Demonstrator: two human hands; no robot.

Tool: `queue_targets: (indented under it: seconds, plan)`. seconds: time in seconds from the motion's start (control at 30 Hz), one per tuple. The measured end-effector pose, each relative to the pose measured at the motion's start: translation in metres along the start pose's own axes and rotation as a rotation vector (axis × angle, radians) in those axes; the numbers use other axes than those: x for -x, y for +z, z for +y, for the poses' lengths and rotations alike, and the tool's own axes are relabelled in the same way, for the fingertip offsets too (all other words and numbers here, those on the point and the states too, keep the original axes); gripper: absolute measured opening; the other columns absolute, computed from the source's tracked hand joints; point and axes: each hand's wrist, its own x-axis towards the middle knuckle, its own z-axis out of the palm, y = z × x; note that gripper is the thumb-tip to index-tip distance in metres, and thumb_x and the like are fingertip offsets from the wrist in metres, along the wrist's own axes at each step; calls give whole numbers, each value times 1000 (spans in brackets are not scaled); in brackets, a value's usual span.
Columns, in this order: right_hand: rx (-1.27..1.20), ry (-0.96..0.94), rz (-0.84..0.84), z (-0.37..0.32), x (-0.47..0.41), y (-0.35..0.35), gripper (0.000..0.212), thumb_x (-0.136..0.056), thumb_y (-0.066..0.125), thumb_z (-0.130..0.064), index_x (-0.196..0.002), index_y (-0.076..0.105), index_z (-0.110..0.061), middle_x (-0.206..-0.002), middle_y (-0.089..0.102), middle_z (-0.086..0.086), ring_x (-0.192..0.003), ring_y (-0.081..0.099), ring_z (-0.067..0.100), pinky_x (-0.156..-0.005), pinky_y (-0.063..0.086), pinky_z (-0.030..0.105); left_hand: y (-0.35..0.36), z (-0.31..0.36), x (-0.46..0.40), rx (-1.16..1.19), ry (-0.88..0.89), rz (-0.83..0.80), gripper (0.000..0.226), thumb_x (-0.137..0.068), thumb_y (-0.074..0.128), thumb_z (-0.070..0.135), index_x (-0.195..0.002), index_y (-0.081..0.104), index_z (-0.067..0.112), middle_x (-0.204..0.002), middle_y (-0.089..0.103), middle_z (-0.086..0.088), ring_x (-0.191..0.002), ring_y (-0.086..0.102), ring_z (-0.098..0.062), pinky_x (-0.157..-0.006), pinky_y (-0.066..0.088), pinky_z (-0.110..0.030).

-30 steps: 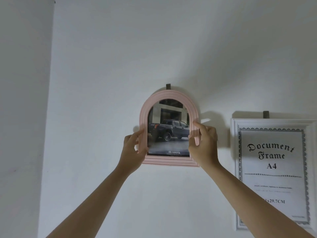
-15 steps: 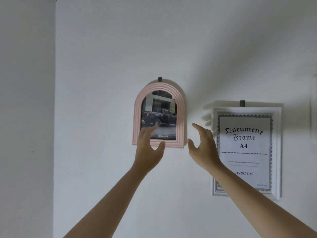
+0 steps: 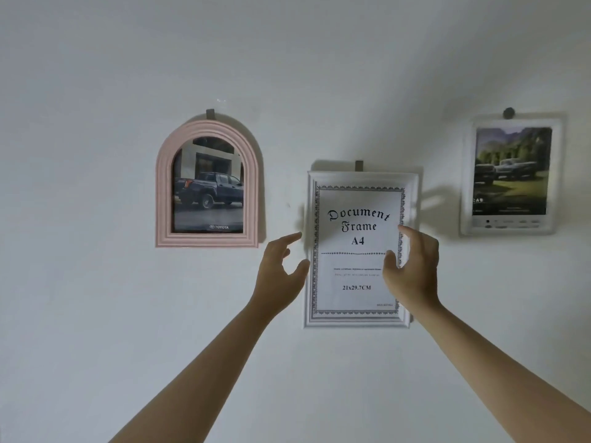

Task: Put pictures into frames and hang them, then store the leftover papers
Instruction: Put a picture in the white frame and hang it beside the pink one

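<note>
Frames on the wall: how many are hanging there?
3. The pink arched frame hangs left, the white document frame in the middle, a white frame right. None looks hidden.

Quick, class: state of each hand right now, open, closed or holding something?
Left hand: open, holding nothing, beside the white document frame.
Right hand: open, holding nothing, in front of that frame.

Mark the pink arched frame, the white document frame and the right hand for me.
pink arched frame [image 3: 163, 187]: head view, on its left moulding.
white document frame [image 3: 355, 321]: head view, on its bottom moulding.
right hand [image 3: 414, 270]: head view, on the back of the hand.
</note>
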Motion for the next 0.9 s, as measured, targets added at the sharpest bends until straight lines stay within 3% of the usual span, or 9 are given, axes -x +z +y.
queue_targets:
  seconds: [0.07,0.17,0.27,0.37,0.5,0.6,0.73,0.9]
  plan:
    - [28,15,-6,21,-5,-5,54,-80,60,0,-131,49,-11,-125,43,17,-122,41,30,-86,24,7,14,-6,-8,-9,-29,-6,45,-86,61,17,-127,50,30,-127,47,13,-114,50,-10,-92,42,-27]
    - [27,27,-67,49,-8,-5,57,-80,60,-2,-133,49,-18,-121,44,12,-118,43,26,-89,35,22,30,-15,-13,3,-74,47,36,-89,59,17,-124,54,28,-123,49,11,-111,53,-11,-92,45,-25]
    - [22,-5,-109,66,-8,2,56,-79,61,-3,-131,51,-21,-114,46,10,-113,44,25,-92,39,29,39,-22,-12,39,-115,81,28,-91,56,17,-118,58,23,-121,54,7,-105,59,-12,-80,48,-11]
    - [-55,-62,-79,73,-9,6,51,-78,61,2,-125,54,-17,-109,41,5,-100,52,23,-88,41,28,43,-26,-14,49,-120,94,27,-90,54,8,-111,59,24,-111,60,13,-97,63,-11,-69,48,-7]
    - [-208,-86,-38,73,-12,7,52,-78,53,12,-116,56,-23,-102,38,-6,-76,53,8,-81,48,25,42,-24,-18,24,-127,144,31,-86,55,1,-101,61,27,-103,61,16,-88,62,-12,-65,49,-12]
    - [-269,-106,-29,75,-15,3,57,-77,49,16,-113,55,-28,-100,36,-14,-69,52,15,-76,48,20,39,-21,-20,3,-112,155,34,-85,57,1,-97,61,32,-102,63,16,-87,64,-14,-66,48,-15]
    - [-300,-106,-48,71,-23,-4,51,-80,53,13,-114,59,-23,-101,44,1,-73,56,24,-73,49,20,33,-10,-17,7,-79,171,37,-85,58,0,-97,61,35,-103,64,14,-88,65,-13,-67,49,-16]
    - [-456,-79,-145,51,-14,-28,46,-82,56,10,-111,61,-25,-94,52,4,-70,52,9,-65,43,9,16,3,5,-5,-56,173,43,-86,57,1,-100,59,41,-105,60,4,-76,61,-12,-62,51,-15]
